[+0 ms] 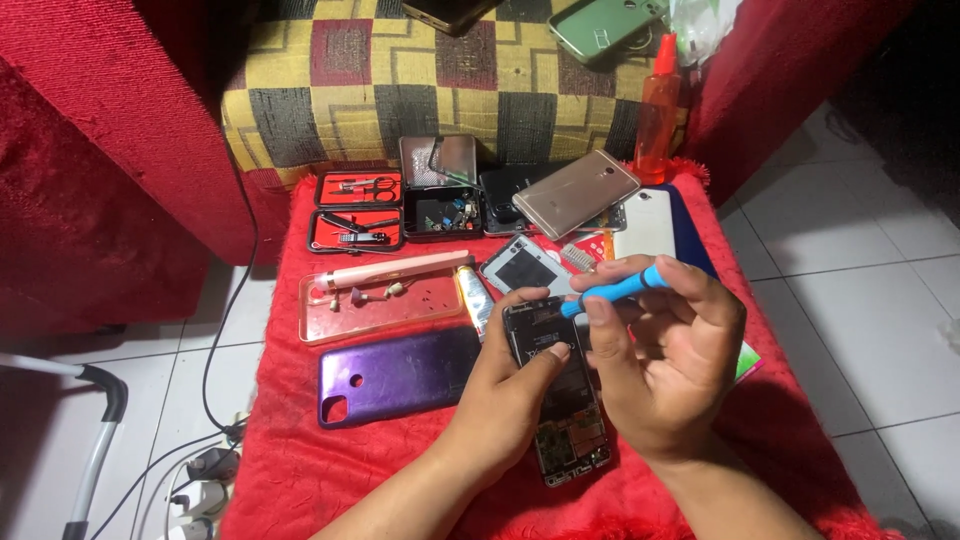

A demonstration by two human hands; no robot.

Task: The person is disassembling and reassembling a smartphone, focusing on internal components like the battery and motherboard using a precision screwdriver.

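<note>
1. The left hand (510,385) grips the opened black smartphone with bare circuit board (560,395), lying on the red fuzzy cloth (300,470).
2. The right hand (660,360) pinches a blue-handled screwdriver (615,290), its tip at the phone's upper end.
3. Just left lies a purple plastic phone back cover (395,375).
4. Farther back stands an orange spray bottle (657,115).
</note>
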